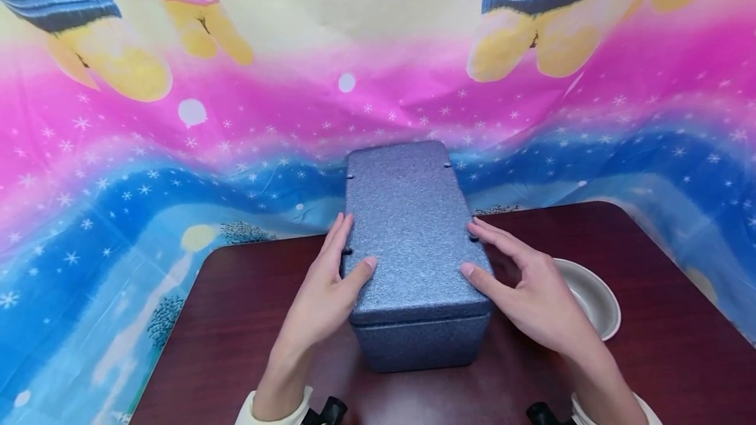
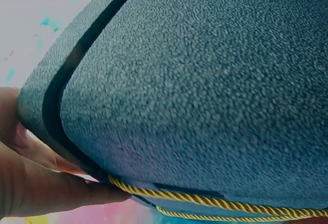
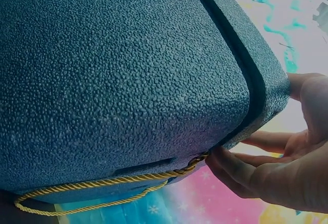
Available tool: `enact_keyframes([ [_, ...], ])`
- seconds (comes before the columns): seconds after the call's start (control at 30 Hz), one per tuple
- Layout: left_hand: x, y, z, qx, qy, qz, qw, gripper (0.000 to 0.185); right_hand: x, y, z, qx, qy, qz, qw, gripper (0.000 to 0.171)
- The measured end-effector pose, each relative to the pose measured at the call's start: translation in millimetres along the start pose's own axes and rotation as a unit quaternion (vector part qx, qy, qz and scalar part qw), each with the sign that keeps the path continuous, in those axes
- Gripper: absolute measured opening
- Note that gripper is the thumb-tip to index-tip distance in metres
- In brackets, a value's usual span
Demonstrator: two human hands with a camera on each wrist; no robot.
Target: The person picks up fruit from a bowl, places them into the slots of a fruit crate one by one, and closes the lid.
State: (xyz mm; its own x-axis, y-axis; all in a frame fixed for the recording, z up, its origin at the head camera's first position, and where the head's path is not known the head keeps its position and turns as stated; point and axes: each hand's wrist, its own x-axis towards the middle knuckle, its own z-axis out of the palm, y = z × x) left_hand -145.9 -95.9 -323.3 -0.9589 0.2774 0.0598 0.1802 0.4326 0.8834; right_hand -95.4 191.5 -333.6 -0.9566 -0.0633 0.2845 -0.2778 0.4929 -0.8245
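A dark grey-blue foam box [image 1: 422, 346] stands lengthwise on the table, its lid [image 1: 407, 228] on top with a dark seam below the rim. My left hand [image 1: 321, 297] grips the lid's left edge, thumb on top and fingers down the side. On the opposite edge my right hand [image 1: 534, 294] holds the lid the same way. Yellow twisted cord [image 2: 205, 199] hangs along the box's side in the left wrist view, close by the fingertips. A similar cord loop [image 3: 102, 184] starts at the right fingertips in the right wrist view. The box's inside is hidden.
A light oval bowl [image 1: 611, 310] sits right of the box, partly behind my right hand. The dark red-brown table [image 1: 248, 340] has rounded far corners. Behind it hangs a colourful printed cloth [image 1: 307, 97], close to the box's far end.
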Motion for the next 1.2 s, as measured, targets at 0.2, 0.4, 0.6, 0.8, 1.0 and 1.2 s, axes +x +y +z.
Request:
enact_keyframes([
  [0.2,-0.1,-6.6,-1.5,-0.006,0.004,0.006,1.0,0.078,0,0,2,0.011,0.006,0.004,1.0,0.058],
  [0.4,-1.0,-11.2,-1.4,-0.009,0.01,0.015,0.9998,0.076,-1,1,2,0.013,0.007,0.004,1.0,0.059],
  [0.6,0.5,-14.4,-0.9,-0.018,0.017,0.02,0.9995,0.076,-1,2,2,0.007,0.009,-0.001,1.0,0.058],
  [0.8,-0.5,-17.0,-0.1,-0.026,0.019,0.023,0.9992,0.076,-3,3,4,-0.004,0.015,-0.006,1.0,0.058],
  [1.0,-0.9,-18.2,0.7,-0.033,0.018,0.026,0.9989,0.076,-3,5,5,0.008,0.016,-0.012,1.0,0.058],
  [1.2,2.5,-17.0,-6.2,0.013,0.012,0.031,0.9994,0.079,3,5,-1,-0.017,0.008,-0.038,0.999,0.057],
])
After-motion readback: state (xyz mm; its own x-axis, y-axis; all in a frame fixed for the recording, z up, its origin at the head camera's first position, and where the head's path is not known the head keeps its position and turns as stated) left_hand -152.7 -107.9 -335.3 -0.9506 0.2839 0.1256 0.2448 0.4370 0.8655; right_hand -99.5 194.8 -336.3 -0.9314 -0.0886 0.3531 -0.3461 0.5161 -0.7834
